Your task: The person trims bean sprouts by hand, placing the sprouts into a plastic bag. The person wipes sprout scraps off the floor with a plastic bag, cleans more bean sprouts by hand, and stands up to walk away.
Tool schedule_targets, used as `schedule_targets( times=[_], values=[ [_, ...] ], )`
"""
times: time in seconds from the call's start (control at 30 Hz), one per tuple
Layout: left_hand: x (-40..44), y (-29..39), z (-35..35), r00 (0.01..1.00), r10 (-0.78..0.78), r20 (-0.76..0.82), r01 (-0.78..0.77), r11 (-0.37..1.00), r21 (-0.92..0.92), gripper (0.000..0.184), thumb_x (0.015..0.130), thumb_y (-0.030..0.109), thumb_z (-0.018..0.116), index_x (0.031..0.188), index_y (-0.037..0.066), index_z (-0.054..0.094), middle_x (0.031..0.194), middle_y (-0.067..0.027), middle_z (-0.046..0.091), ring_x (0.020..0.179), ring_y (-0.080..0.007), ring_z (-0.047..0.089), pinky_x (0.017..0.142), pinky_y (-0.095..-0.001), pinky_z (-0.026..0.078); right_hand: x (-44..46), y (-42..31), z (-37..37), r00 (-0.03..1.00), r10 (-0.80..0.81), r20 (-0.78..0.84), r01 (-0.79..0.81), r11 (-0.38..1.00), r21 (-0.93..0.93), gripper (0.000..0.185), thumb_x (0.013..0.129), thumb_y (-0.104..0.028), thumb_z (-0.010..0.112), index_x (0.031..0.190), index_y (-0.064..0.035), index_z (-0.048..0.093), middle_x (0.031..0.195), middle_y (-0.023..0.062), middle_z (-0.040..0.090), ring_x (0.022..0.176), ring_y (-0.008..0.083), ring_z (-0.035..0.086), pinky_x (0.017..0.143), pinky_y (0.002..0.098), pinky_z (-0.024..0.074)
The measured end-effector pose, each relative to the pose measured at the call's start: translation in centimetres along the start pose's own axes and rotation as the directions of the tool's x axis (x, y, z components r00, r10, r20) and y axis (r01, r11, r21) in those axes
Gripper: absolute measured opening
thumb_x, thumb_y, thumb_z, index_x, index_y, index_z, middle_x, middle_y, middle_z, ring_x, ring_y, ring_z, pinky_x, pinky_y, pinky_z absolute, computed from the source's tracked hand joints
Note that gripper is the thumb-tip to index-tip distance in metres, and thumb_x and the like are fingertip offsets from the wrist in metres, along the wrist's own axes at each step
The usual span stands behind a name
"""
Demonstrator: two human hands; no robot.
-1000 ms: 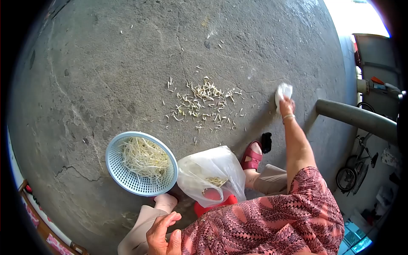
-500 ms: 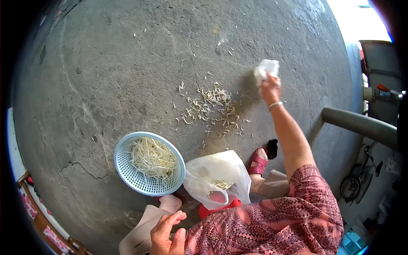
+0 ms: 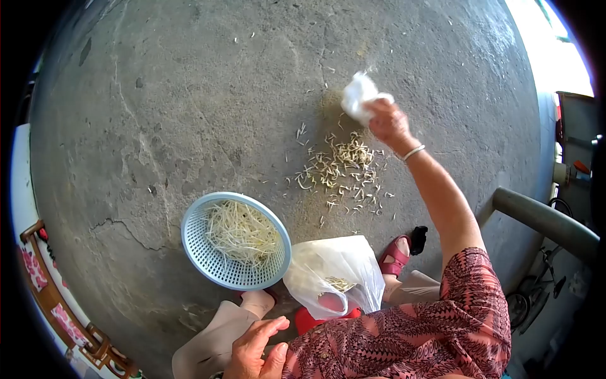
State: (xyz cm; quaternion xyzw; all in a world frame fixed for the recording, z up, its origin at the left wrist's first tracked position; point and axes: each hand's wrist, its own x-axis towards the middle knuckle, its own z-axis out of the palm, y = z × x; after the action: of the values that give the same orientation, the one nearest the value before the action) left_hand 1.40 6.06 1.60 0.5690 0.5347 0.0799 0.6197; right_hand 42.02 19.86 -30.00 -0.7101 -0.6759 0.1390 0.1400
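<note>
My right hand (image 3: 387, 121) is closed on a crumpled white sheet (image 3: 358, 95), blurred, so I cannot tell whether it is cloth, paper or thin plastic. It hangs over the floor just beyond a scattered heap of pale bean sprout scraps (image 3: 350, 155). Close to my body, my left hand (image 3: 255, 350) is raised with fingers and thumb apart, holding nothing. A light blue plastic basket (image 3: 191, 235) holds long white bean sprouts (image 3: 243, 234). Beside it, a translucent white plastic bag (image 3: 360, 259) rests at my lap with more sprouts (image 3: 341, 284) inside.
Bare grey concrete floor (image 3: 126, 170) surrounds the heap, with a few stray scraps farther off. My feet in red sandals (image 3: 396, 254) flank the bag, above something red (image 3: 309, 321). A grey pipe (image 3: 543, 218) and a bicycle (image 3: 536, 287) are at the right.
My right hand has swung leftward with the white sheet, from right of the scraps to just beyond them. The view has shifted slightly. My left hand stays near my lap.
</note>
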Motion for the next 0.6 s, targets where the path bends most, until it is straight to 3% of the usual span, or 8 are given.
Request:
schedule_targets(
  times=[0.1,0.17,0.2,0.23,0.27,0.33,0.53,0.6],
  values=[
    [0.1,-0.3,-0.2,0.999,0.034,-0.003,-0.034,0.998,0.054,0.031,0.087,0.009,0.052,0.115,-0.005,0.054,0.102,-0.0189,0.061,0.090,-0.0304,0.061,0.077,-0.0345,0.049,4.0,4.7,0.8,0.906,0.281,-0.316,-0.316,0.947,-0.064,0.033,0.073,-0.019,0.054,0.105,-0.0168,0.065,0.107,0.0122,0.060,0.098,0.0319,0.057,0.084,0.0414,0.0471],
    [0.1,-0.4,-0.4,0.999,0.054,0.002,-0.054,0.996,0.076,0.031,0.087,0.009,0.052,0.115,-0.004,0.054,0.101,-0.0190,0.061,0.089,-0.0314,0.061,0.076,-0.0348,0.049,8.0,5.2,-0.3,0.813,0.582,0.019,-0.576,0.809,-0.118,0.038,0.073,-0.028,0.056,0.108,-0.0170,0.064,0.103,0.0146,0.064,0.097,0.0297,0.060,0.086,0.0394,0.0459],
    [0.1,-0.4,-0.4,0.999,0.047,0.004,-0.047,0.996,0.081,0.031,0.087,0.009,0.052,0.116,-0.004,0.054,0.101,-0.0190,0.061,0.089,-0.0315,0.061,0.075,-0.0349,0.049,9.2,5.4,1.6,0.838,0.544,-0.045,-0.545,0.837,-0.048,0.036,0.074,-0.030,0.056,0.107,-0.0188,0.065,0.100,0.0124,0.066,0.093,0.0270,0.063,0.085,0.0380,0.0467],
    [0.3,-0.4,-0.4,0.999,0.040,0.008,-0.040,0.995,0.087,0.032,0.087,0.009,0.052,0.116,-0.004,0.054,0.101,-0.0191,0.061,0.088,-0.0317,0.061,0.075,-0.0350,0.049,10.8,2.2,1.3,0.847,0.519,0.111,-0.484,0.841,-0.241,0.035,0.076,-0.030,0.055,0.109,-0.0206,0.064,0.105,0.0100,0.064,0.098,0.0264,0.061,0.086,0.0369,0.0468],
    [0.0,-0.4,-0.5,1.000,0.015,0.021,-0.017,0.996,0.086,0.032,0.088,0.010,0.052,0.116,-0.004,0.054,0.101,-0.0191,0.061,0.088,-0.0318,0.061,0.074,-0.0351,0.049,11.6,-1.2,4.5,0.960,0.275,0.060,-0.248,0.927,-0.281,0.034,0.078,-0.025,0.053,0.111,-0.0242,0.063,0.116,0.0080,0.058,0.107,0.0286,0.056,0.090,0.0386,0.0462],
    [0.2,-0.3,-0.5,0.998,0.055,0.020,-0.057,0.995,0.083,0.032,0.088,0.010,0.052,0.117,-0.004,0.053,0.101,-0.0193,0.061,0.088,-0.0317,0.061,0.074,-0.0350,0.049,11.1,-5.8,6.5,0.979,0.058,0.196,-0.015,0.977,-0.212,0.040,0.077,-0.018,0.052,0.115,-0.0305,0.059,0.125,0.0052,0.049,0.117,0.0325,0.047,0.091,0.0437,0.0460],
    [-0.7,-0.4,-0.5,0.997,0.071,0.028,-0.073,0.996,0.046,0.033,0.088,0.010,0.053,0.117,-0.005,0.053,0.101,-0.0190,0.060,0.089,-0.0323,0.060,0.073,-0.0342,0.049,1.8,-11.0,6.8,0.695,-0.547,0.466,0.609,0.793,0.022,0.036,0.073,-0.013,0.062,0.105,-0.0294,0.064,0.113,-0.0041,0.051,0.109,0.0263,0.048,0.079,0.0361,0.0529],
    [-0.9,-0.3,-0.4,0.997,0.077,0.031,-0.078,0.996,0.045,0.033,0.088,0.011,0.053,0.117,-0.004,0.053,0.102,-0.0187,0.060,0.090,-0.0321,0.060,0.073,-0.0341,0.049,-1.2,-11.7,4.4,0.559,-0.528,0.640,0.646,0.761,0.063,0.036,0.070,-0.009,0.067,0.101,-0.0268,0.066,0.110,-0.0027,0.054,0.107,0.0269,0.048,0.074,0.0343,0.0543]
  ],
)
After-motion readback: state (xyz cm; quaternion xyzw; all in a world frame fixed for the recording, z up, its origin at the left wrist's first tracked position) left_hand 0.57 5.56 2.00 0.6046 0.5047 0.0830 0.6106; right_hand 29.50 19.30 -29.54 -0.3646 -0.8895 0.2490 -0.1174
